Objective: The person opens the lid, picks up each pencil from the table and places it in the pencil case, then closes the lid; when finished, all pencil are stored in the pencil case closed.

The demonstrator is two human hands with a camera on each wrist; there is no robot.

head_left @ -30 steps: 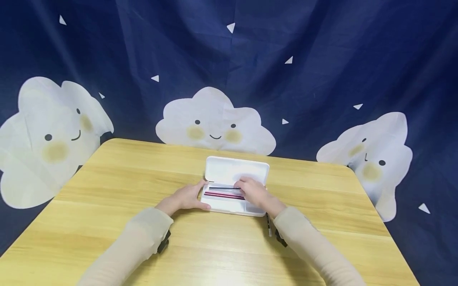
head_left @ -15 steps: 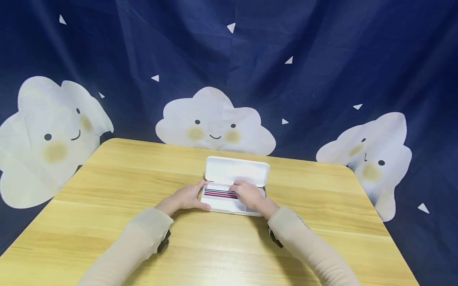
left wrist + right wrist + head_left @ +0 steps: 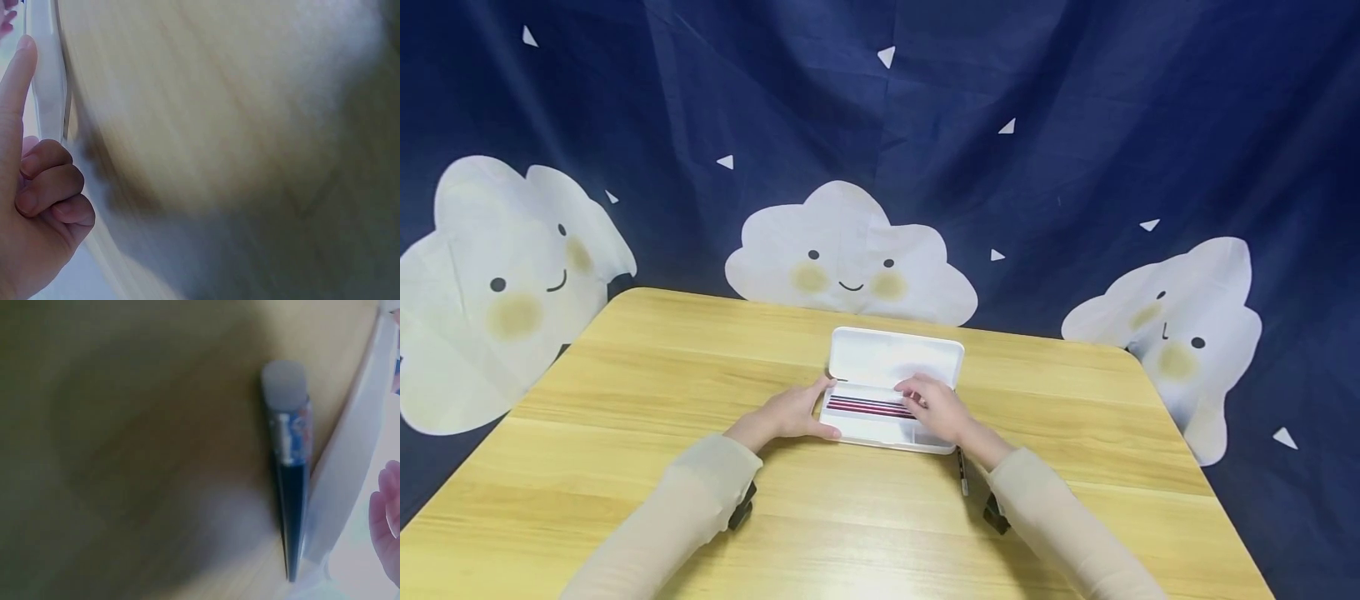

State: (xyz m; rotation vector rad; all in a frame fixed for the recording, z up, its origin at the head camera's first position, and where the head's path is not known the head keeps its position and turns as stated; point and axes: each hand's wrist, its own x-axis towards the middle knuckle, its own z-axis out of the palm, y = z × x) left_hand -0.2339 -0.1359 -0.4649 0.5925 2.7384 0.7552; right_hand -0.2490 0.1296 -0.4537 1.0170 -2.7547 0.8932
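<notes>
A white pencil case (image 3: pixel 872 431) lies on the table with its lid (image 3: pixel 887 354) raised. Inside, dark and red pencils (image 3: pixel 867 406) lie side by side lengthwise. My left hand (image 3: pixel 792 412) grips the case's left end, thumb at the front, index finger at the back. In the left wrist view the other fingers (image 3: pixel 53 181) are curled. My right hand (image 3: pixel 938 410) hovers over the case's right half, fingers loosely bent near the pencils' right ends, which it hides; nothing shows in its grasp. Beside the right end lies a black pencil (image 3: pixel 292 506) with a white eraser.
The wooden table (image 3: pixel 662 367) extends around the case on every side. Behind it hangs a dark blue curtain (image 3: pixel 925 167) printed with white clouds. A dark wrist device (image 3: pixel 996 514) shows under the right sleeve.
The dark pencil has come down beside the red ones, and my right hand has let go of it and drawn back slightly to the right. My left hand has stayed put.
</notes>
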